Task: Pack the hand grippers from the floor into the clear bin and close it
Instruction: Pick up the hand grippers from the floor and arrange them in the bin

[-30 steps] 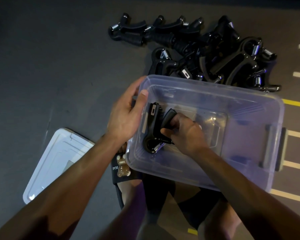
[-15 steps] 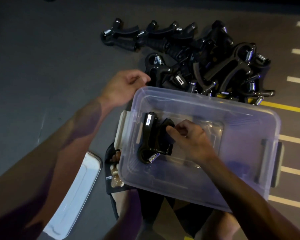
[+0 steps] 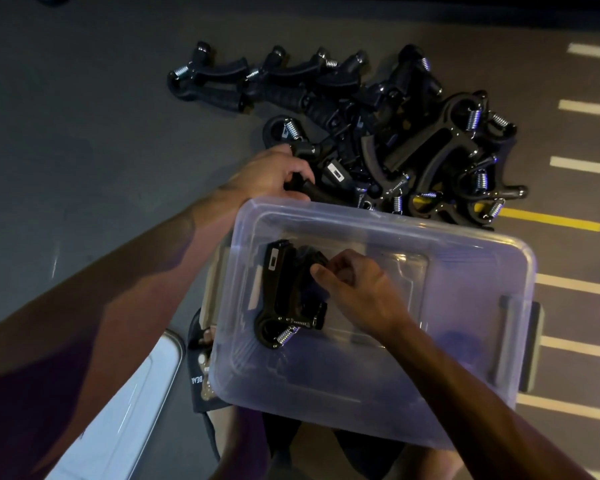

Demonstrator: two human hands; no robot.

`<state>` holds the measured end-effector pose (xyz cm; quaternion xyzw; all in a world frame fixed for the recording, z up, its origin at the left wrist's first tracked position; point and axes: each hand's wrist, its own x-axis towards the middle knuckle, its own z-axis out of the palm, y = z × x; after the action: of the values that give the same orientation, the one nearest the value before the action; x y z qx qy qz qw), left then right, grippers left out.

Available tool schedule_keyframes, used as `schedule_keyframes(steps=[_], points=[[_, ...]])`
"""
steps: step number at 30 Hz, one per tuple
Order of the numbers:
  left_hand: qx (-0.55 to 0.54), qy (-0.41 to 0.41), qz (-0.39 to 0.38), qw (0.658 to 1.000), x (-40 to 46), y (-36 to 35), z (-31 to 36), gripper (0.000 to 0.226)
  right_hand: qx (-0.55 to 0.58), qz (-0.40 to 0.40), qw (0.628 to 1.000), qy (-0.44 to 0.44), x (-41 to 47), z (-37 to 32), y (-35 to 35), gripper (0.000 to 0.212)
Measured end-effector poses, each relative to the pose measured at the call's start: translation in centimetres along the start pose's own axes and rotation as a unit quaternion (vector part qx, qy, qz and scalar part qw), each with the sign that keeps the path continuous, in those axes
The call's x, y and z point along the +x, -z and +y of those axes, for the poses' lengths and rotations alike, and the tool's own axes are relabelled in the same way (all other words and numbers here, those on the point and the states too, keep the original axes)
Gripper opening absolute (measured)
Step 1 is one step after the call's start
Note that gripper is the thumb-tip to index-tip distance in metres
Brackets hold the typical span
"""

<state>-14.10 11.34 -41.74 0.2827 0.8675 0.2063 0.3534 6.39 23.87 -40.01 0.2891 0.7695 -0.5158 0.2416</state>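
The clear bin (image 3: 492, 247) stands open in front of me on the dark floor. One black hand gripper (image 3: 281, 299) with a steel spring lies at its left end. My right hand (image 3: 357, 292) is inside the bin, fingers curled against that gripper's handle. Behind the bin lies a pile of black hand grippers (image 3: 413, 140). My left hand (image 3: 271, 174) reaches past the bin's far left corner and grips the handle of a hand gripper (image 3: 312, 192) at the pile's near edge.
The bin's white lid (image 3: 125, 403) lies on the floor at the lower left. My knees and a dark sandal (image 3: 201, 375) sit under the bin's near side. White and yellow floor lines (image 3: 568, 220) run along the right.
My left hand left the bin's rim, moved up to the pile and closed on a gripper's handle. My right hand stayed on the gripper inside the bin.
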Motion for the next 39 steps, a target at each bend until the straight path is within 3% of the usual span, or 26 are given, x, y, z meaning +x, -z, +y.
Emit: schedule_keyframes(steps=[6,10,17,20,24,28,31,33,36,39], points=[[-0.076,-0.015,0.000,0.997,-0.8,0.4,-0.3,0.026,-0.003,0.003,1.000,0.001,-0.6,-0.2,0.3,0.026],[-0.178,-0.016,0.078,0.981,-2.8,1.3,-0.3,0.016,0.004,0.014,1.000,0.000,-1.5,-0.5,0.6,0.023],[-0.300,-0.059,0.263,0.915,-8.7,5.4,2.0,0.003,0.056,0.073,0.993,0.071,-3.8,-0.3,1.0,0.017],[-0.329,-0.087,0.293,0.894,-12.1,6.8,3.6,0.012,0.129,0.090,0.983,0.097,-4.5,-0.1,1.2,0.009],[-0.363,-0.090,0.232,0.898,-15.4,7.1,5.0,0.032,0.291,0.124,0.944,0.096,-5.6,-1.2,2.1,0.017],[-0.287,-0.093,0.071,0.951,-16.8,5.2,5.4,0.038,0.418,0.080,0.902,0.070,-6.8,-1.5,2.8,0.026],[-0.205,-0.075,-0.007,0.976,-16.9,3.0,6.5,0.041,0.357,0.015,0.926,0.127,-7.4,-1.0,2.5,0.035],[-0.186,-0.083,-0.019,0.979,-16.7,1.9,7.4,0.039,0.261,-0.002,0.949,0.177,-7.9,-1.0,2.0,0.027],[-0.201,-0.088,0.000,0.976,-16.1,0.7,8.2,0.033,0.168,0.007,0.964,0.208,-8.1,-1.0,1.6,0.008],[-0.229,-0.093,0.053,0.968,-15.5,0.4,8.0,0.025,0.160,0.014,0.967,0.200,-7.5,-0.8,1.7,0.011]])
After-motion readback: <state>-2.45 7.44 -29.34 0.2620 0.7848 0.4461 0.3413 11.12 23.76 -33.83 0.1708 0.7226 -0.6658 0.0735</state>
